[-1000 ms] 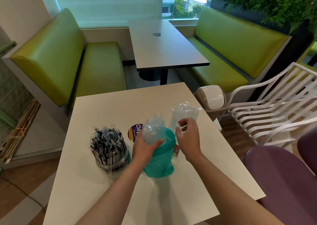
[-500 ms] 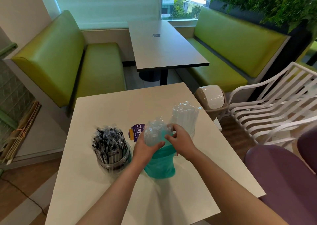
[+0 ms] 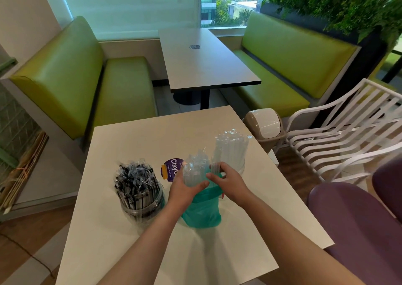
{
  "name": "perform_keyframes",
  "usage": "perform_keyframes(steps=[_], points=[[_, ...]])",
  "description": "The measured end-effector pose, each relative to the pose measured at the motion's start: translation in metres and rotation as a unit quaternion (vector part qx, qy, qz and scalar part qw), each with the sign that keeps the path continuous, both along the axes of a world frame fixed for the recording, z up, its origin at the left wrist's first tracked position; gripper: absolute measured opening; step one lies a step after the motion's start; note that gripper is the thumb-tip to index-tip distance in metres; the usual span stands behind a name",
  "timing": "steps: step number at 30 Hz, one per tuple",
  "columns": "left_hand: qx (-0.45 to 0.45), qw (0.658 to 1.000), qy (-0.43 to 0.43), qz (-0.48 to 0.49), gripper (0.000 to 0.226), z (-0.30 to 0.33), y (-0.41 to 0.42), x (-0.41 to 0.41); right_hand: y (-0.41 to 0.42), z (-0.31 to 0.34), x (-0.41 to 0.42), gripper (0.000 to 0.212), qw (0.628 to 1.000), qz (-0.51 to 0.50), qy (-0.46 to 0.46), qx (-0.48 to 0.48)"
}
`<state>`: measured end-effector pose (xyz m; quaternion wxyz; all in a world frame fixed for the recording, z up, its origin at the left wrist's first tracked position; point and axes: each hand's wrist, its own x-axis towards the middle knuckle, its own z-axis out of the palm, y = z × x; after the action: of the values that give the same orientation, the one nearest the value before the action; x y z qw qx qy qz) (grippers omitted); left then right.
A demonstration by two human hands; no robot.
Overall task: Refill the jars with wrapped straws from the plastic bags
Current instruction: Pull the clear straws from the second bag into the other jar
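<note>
Straws (image 3: 195, 171) in clear wrap stick up from teal bag (image 3: 201, 210), mid-table toward the near edge (image 3: 217, 263). Left hand (image 3: 185, 189) grips the bundle; right hand (image 3: 226, 181) pinches the bag rim. Suggest lifting straight up, bag pinned down. Both forearms reach in from the near edge. 2 jars flank: black straws (image 3: 139, 191), white straws (image 3: 230, 152).

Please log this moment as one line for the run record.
left hand: grips clear wrapped straw bundle | right hand: pinches bundle | teal plastic bag: upright beneath | step: pulling straws out
</note>
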<state>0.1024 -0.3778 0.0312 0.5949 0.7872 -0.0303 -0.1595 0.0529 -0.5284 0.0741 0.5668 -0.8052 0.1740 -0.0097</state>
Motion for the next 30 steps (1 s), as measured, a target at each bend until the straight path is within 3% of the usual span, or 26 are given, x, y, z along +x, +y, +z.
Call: perform_keyframes(steps=[7,11,15,30], points=[[-0.005,1.0,0.006,-0.005,0.097,0.003,-0.001,-0.002,0.002,-0.003,-0.002,0.014,1.0,-0.015,0.01,-0.021],[-0.001,1.0,-0.005,0.015,0.085,0.003,-0.002,0.0,0.0,0.005,-0.002,0.019,1.0,-0.023,-0.012,0.0],[0.012,1.0,-0.018,0.023,0.087,0.003,-0.004,0.003,-0.006,0.023,0.002,0.032,0.999,-0.026,-0.033,-0.004],[0.042,0.998,-0.04,0.009,0.089,0.009,-0.013,0.009,-0.05,0.144,0.019,0.026,0.954,-0.126,-0.234,-0.139]])
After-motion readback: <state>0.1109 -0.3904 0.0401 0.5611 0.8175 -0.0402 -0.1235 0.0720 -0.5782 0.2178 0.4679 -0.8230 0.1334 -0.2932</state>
